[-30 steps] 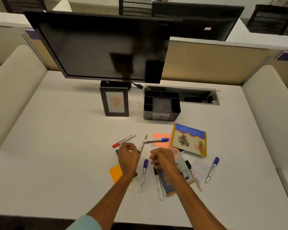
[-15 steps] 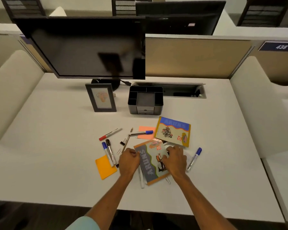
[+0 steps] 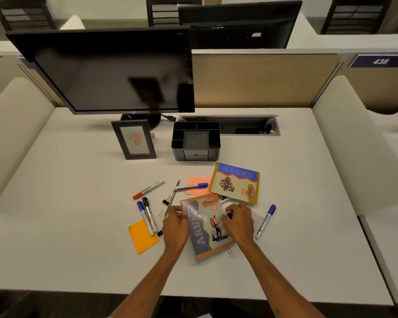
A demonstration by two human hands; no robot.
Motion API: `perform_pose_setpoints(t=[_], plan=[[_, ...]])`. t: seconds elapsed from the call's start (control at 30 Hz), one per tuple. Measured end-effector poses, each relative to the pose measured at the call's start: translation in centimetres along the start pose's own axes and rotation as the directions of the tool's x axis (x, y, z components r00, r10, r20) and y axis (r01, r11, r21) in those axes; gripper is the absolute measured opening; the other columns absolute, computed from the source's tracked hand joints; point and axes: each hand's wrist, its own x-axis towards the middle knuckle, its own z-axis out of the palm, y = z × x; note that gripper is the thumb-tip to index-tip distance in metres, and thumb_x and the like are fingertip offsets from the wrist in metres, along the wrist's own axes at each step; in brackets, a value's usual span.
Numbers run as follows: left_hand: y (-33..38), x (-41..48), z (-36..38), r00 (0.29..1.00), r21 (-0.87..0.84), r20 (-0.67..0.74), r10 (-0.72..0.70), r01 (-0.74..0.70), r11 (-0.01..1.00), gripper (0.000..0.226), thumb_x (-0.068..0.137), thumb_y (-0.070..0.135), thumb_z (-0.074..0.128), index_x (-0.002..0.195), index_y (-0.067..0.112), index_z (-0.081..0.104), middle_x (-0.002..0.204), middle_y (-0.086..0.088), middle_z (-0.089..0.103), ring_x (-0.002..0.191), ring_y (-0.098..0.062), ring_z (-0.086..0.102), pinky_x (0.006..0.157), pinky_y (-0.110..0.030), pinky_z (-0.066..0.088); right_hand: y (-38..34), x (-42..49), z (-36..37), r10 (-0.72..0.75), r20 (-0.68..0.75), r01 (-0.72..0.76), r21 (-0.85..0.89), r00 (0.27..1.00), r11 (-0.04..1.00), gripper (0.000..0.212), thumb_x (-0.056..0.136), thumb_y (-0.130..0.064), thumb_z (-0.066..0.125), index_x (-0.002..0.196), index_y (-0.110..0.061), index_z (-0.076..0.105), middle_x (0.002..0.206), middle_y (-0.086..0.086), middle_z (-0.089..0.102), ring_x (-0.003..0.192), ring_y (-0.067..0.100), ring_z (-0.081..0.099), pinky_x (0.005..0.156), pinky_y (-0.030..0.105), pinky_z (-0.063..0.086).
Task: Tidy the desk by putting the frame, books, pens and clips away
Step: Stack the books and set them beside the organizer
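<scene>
My left hand (image 3: 176,222) grips the left edge of a grey-and-orange book (image 3: 208,228), and my right hand (image 3: 238,220) grips its right side. The book lies tilted on the desk. A second book (image 3: 236,182), blue and tan, lies behind it. Several markers are scattered about: a red one (image 3: 148,190), a blue one (image 3: 191,186), a black and blue pair (image 3: 147,215), and a blue one at the right (image 3: 265,221). A pencil (image 3: 171,203), a binder clip (image 3: 167,200) and paper clips (image 3: 160,213) lie near my left hand. The picture frame (image 3: 133,139) stands upright beside the black organizer (image 3: 195,141).
A monitor (image 3: 106,70) stands at the back of the white desk (image 3: 67,214). Orange sticky notes (image 3: 143,236) lie at the left, a pink pad (image 3: 198,185) under the blue marker. An open cable tray (image 3: 246,127) sits behind the organizer. Padded dividers flank both sides.
Both hands came down from above the pens onto the grey-and-orange book and took hold of its two sides. The camera view shifted a little.
</scene>
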Motion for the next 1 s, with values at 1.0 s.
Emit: perform_pose_setpoints(t=[1.0], plan=[[0.8, 6.7, -0.2, 0.961, -0.377, 0.242, -0.134, 0.220, 0.900, 0.033, 0.113, 0.031, 0.042, 0.116, 0.005, 0.061, 0.109, -0.016, 0.072, 0.092, -0.028, 0.071, 0.077, -0.034, 0.059, -1.0, 5.8, -1.6, 0.628, 0.150, -0.117, 0.989, 0.763, -0.094, 0.018, 0.099, -0.002, 0.067, 0.116, -0.004, 0.060, 0.126, 0.024, 0.070, 0.107, 0.034, 0.071, 0.096, 0.045, 0.060]])
